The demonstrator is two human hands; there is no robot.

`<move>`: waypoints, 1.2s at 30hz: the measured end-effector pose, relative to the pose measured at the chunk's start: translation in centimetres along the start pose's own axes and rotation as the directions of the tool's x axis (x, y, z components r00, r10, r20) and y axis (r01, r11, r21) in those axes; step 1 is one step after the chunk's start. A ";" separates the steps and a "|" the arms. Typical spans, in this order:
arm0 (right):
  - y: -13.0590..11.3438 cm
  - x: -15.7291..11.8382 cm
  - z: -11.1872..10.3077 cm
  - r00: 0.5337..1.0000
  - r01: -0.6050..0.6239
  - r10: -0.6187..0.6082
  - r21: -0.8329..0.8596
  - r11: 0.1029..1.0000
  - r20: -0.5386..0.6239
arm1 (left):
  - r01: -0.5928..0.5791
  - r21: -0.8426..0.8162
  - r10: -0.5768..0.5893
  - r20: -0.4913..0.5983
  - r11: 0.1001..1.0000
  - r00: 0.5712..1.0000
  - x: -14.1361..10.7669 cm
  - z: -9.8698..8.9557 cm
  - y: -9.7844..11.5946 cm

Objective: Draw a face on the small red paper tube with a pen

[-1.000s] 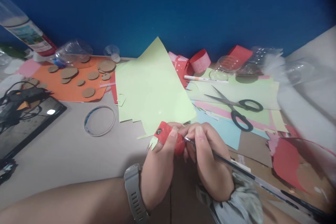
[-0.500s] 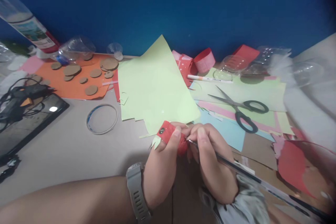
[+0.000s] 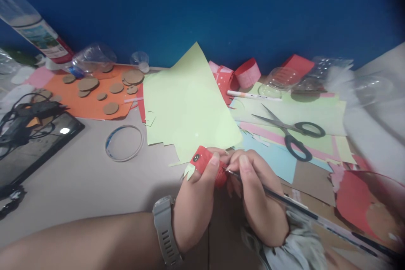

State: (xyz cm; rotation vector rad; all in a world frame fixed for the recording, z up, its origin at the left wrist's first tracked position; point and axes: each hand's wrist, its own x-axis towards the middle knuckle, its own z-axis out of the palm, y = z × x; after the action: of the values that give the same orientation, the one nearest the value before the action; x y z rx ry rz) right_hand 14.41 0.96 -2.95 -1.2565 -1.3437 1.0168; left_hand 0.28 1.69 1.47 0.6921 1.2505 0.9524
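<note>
My left hand [image 3: 199, 194], with a grey watch [image 3: 165, 228] on its wrist, is closed around a small red paper figure [image 3: 202, 156]. A drawn-looking black eye and pale green pointed paper bits show on its left end; the fingers cover much of the rest. My right hand [image 3: 257, 190] pinches a slender pen [image 3: 294, 207] near its tip. That tip meets or nearly meets the figure's right side; contact cannot be made out. Just beyond both hands lies a large light green sheet [image 3: 190, 105] with stepped cuts along its lower left edge.
Scissors [image 3: 292, 130] lie open on coloured paper at the right, near a white marker [image 3: 253, 95]. A tape ring [image 3: 124, 143], a dark tablet-like device [image 3: 41, 143] and cardboard discs [image 3: 87, 83] on orange paper are on the left. A blue partition [image 3: 202, 8] rises behind.
The view has shifted very slightly. Both hands keep their grips, with the pen still at the red figure's right side.
</note>
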 end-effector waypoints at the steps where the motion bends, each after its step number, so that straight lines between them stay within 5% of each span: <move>1: -0.1 0.0 0.0 1.000 -0.011 0.011 0.001 1.000 -0.021 | -0.002 0.006 0.002 0.013 1.000 1.000 0.0 0.0 0.2; 36: 0.2 -0.1 -0.2 0.998 0.041 -0.041 -0.006 0.999 0.038 | 0.040 0.017 -0.039 -0.031 0.999 0.999 -0.1 -0.1 0.2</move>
State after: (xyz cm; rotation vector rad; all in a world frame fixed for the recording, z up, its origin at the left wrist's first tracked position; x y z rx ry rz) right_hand 14.68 0.92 -3.13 -1.2156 -1.3975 1.0120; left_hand 0.14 1.65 1.65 0.6667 1.2968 0.9233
